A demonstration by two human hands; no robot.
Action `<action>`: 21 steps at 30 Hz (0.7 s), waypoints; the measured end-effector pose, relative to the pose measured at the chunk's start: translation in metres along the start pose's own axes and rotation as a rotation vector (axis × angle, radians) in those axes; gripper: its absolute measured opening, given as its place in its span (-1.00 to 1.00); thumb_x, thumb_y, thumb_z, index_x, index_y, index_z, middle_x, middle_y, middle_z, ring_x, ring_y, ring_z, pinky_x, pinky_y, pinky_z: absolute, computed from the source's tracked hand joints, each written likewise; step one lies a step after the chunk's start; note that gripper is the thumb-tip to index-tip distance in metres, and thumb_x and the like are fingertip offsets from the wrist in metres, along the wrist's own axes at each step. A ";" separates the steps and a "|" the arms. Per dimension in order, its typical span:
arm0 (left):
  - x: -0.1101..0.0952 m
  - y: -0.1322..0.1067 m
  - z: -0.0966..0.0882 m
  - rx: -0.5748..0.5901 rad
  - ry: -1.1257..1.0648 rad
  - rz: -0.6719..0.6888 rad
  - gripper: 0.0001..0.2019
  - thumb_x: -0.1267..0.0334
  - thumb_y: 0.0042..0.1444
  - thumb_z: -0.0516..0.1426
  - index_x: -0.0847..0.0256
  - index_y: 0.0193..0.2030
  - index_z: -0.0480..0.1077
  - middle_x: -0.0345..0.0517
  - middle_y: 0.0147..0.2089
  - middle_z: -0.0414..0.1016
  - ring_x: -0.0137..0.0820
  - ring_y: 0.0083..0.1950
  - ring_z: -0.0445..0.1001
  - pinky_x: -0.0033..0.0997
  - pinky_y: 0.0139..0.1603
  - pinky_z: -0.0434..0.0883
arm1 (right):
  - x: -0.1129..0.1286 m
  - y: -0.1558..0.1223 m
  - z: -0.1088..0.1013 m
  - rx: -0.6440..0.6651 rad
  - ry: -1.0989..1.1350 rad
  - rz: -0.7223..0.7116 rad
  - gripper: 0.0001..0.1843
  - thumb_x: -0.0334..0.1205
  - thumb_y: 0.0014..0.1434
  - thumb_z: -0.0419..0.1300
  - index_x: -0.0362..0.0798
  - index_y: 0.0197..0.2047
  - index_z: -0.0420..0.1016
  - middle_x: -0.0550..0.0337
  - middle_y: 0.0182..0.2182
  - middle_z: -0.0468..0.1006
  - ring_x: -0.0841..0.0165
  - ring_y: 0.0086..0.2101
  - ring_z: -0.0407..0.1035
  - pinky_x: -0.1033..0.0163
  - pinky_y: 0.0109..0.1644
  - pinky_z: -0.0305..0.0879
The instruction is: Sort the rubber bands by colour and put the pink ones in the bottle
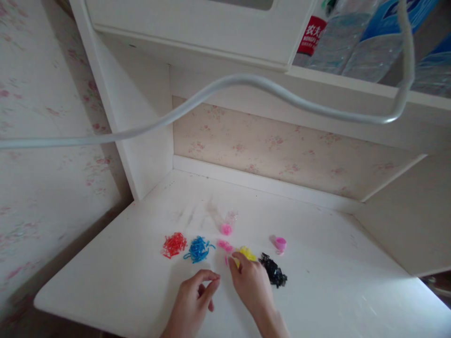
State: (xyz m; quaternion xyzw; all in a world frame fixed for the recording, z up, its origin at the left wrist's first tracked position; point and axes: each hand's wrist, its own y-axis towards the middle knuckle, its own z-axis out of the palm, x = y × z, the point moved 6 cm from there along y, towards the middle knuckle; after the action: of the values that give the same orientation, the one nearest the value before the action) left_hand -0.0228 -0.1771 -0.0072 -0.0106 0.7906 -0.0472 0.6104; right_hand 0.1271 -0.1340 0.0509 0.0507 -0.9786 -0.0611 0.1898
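My left hand [195, 298] hovers over the front of the white desk, thumb and forefinger pinched together; anything between the tips is too small to make out. My right hand [252, 281] reaches to the yellow pile of small rubber bands [247, 253], partly covering it. Its thumb and forefinger are curled close together, and what they hold is unclear. A few pink bands [225, 245] lie just beyond these fingertips. To the left are a blue pile of bands [198, 249] and a red pile [174, 245]. A black pile [273, 271] lies right of my right hand.
A small clear container [231, 217] with pink bands [226, 229] at its near end lies behind the piles. A pink cap [280, 243] sits to the right. Overhead, a white cable [246, 80] crosses the view below a shelf of water bottles [343, 40].
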 end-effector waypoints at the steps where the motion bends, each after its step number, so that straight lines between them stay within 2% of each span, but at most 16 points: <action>1: 0.001 0.000 0.000 -0.012 0.016 0.009 -0.64 -0.06 0.15 0.02 0.20 -0.25 0.44 -0.25 -0.59 0.42 -0.50 -0.63 0.35 -0.59 -0.58 0.27 | 0.000 -0.008 0.008 0.012 -0.062 -0.007 -0.71 -0.16 0.25 -0.02 0.06 -0.20 0.54 0.15 -0.49 0.60 0.33 -0.49 0.49 0.38 -0.49 0.17; 4: 0.003 0.002 -0.001 -0.070 0.052 0.025 -0.61 -0.10 0.13 0.04 0.20 -0.33 0.46 -0.31 -0.73 0.28 -0.51 -0.69 0.29 -0.59 -0.59 0.27 | 0.000 -0.021 0.030 0.006 -0.214 -0.038 -0.71 -0.23 0.26 -0.04 0.07 -0.18 0.51 0.15 -0.54 0.59 0.28 -0.58 0.49 0.36 -0.58 0.18; 7: 0.001 0.005 0.000 -0.084 0.041 0.030 -0.58 -0.13 0.10 0.04 0.21 -0.30 0.49 -0.23 -0.66 0.39 -0.50 -0.68 0.32 -0.59 -0.60 0.30 | 0.000 -0.021 0.047 -0.045 -0.300 -0.049 -0.74 -0.29 0.23 -0.01 0.04 -0.14 0.49 0.13 -0.55 0.58 0.24 -0.59 0.49 0.34 -0.61 0.23; 10: -0.011 0.011 -0.003 -0.073 0.036 0.049 -0.57 -0.13 0.08 0.06 0.22 -0.27 0.50 -0.19 -0.62 0.44 -0.50 -0.66 0.36 -0.59 -0.58 0.32 | 0.002 -0.018 0.061 -0.052 -0.340 -0.053 -0.79 -0.33 0.15 0.07 0.00 -0.18 0.49 0.12 -0.57 0.58 0.20 -0.57 0.50 0.31 -0.59 0.31; 15: -0.055 0.041 -0.026 -0.232 0.073 0.096 -0.59 -0.11 0.05 0.11 0.24 -0.26 0.50 -0.29 -0.65 0.33 -0.51 -0.63 0.31 -0.59 -0.62 0.26 | 0.008 -0.019 0.064 -0.059 -0.380 -0.069 -0.67 -0.53 0.05 0.06 -0.04 -0.17 0.48 0.13 -0.58 0.57 0.24 -0.59 0.50 0.34 -0.57 0.34; 17: -0.076 0.059 -0.032 -0.251 0.100 0.115 -0.59 -0.08 0.08 0.09 0.25 -0.20 0.49 -0.32 -0.67 0.28 -0.50 -0.63 0.30 -0.59 -0.63 0.23 | 0.012 -0.021 0.061 -0.051 -0.372 -0.100 -0.67 -0.54 0.05 0.06 -0.05 -0.16 0.47 0.14 -0.57 0.58 0.25 -0.59 0.50 0.35 -0.57 0.35; 18: -0.086 0.067 -0.034 -0.271 0.116 0.138 -0.60 -0.07 0.10 0.08 0.25 -0.20 0.49 -0.30 -0.64 0.33 -0.51 -0.62 0.30 -0.59 -0.63 0.24 | 0.013 -0.021 0.060 -0.045 -0.360 -0.121 -0.67 -0.54 0.06 0.07 -0.05 -0.15 0.47 0.14 -0.56 0.58 0.26 -0.58 0.50 0.34 -0.57 0.35; 21: -0.116 0.088 -0.031 -0.285 0.187 0.312 -0.66 0.01 0.17 0.04 0.20 -0.18 0.50 -0.16 -0.34 0.52 -0.54 -0.54 0.37 -0.58 -0.53 0.32 | 0.013 -0.021 0.055 -0.054 -0.307 -0.131 -0.70 -0.47 0.13 0.07 -0.03 -0.10 0.45 0.16 -0.58 0.57 0.26 -0.60 0.49 0.33 -0.58 0.35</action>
State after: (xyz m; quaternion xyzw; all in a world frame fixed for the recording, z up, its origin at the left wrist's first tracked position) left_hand -0.0197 -0.0789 0.1046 0.0301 0.8345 0.1589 0.5268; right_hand 0.0958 -0.1512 0.0018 0.0995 -0.9887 -0.1065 0.0350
